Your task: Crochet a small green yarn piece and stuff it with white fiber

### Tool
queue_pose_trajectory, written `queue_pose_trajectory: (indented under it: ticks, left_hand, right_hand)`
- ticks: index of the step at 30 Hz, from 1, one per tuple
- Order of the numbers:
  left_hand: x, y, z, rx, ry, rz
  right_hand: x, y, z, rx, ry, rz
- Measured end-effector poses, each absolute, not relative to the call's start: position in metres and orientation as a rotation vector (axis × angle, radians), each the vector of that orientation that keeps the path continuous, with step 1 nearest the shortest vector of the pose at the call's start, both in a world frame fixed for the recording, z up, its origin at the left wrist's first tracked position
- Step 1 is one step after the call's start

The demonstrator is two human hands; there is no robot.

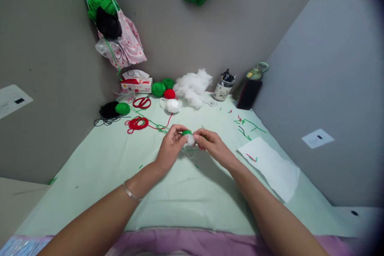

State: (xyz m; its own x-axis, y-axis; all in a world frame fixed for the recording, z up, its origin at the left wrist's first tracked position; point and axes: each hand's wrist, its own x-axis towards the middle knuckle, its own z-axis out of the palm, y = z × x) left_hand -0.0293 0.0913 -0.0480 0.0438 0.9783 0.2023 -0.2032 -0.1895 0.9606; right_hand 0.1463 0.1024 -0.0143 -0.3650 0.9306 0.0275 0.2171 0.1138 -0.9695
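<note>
My left hand (171, 147) pinches a small green and white yarn piece (190, 140), its green part at the top and a fluffy white part below. At its right edge, my right hand (211, 144) has thumb and fingers closed together, touching the white part. The tip of a thin dark stick (203, 127) shows just above the right fingers; the rest is hidden. Loose pale and green strands (188, 153) hang beneath the piece onto the pale green table cover (168, 208).
Behind the hands stand white stuffing (195, 88), white yarn (173, 105), red scissors (142, 103) and a tissue box (138, 85). Red yarn (138, 123) lies left. At right are a paper sheet (276, 172), yarn scraps (250, 124), a phone (249, 94) and a pen cup (223, 89).
</note>
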Motion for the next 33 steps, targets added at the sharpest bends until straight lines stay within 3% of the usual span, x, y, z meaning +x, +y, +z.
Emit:
queue_pose_trajectory:
  ticks: [25,33]
  left_hand:
    - [-0.028,0.096,-0.051,1.151,1.002,1.371]
    - [-0.025,0.092,-0.051,1.054,1.012,1.383]
  right_hand:
    - [0.13,0.079,-0.008,-1.308,-2.102,0.792]
    - [0.128,0.091,-0.022,-1.314,-1.862,0.909]
